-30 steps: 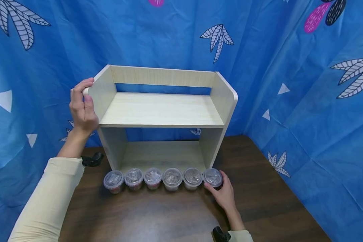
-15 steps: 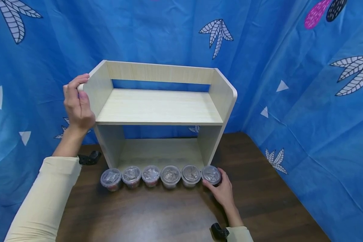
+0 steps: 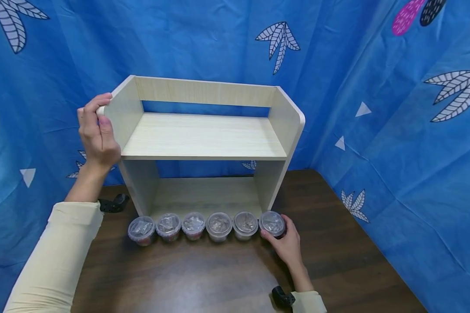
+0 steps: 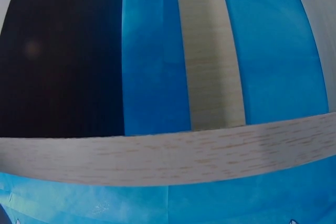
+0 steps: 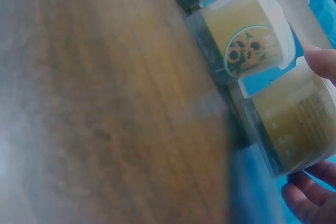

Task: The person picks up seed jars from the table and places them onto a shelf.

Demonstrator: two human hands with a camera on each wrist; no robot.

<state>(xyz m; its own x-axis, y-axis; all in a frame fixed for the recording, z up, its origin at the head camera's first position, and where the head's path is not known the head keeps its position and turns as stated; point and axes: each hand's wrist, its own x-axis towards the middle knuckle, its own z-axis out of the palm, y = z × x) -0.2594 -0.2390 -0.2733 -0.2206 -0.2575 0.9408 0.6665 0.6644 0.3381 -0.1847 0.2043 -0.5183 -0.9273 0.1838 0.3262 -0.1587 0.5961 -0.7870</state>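
Six lidded cups (image 3: 219,222) line the tabletop (image 3: 172,278) at lower centre of the head view, the right hand (image 3: 287,241) curling round the rightmost cup (image 3: 272,222) while the left hand (image 3: 98,134), at left, grips the shelf (image 3: 203,134); a careless push could knock the neighbouring cup (image 3: 245,224) askew. The left wrist view shows boards and blue cloth (image 4: 278,51), no fingers. At right in the right wrist view the held cup sits between thumb and fingertips, and above it a round sunflower label (image 5: 247,51) has no readable writing.
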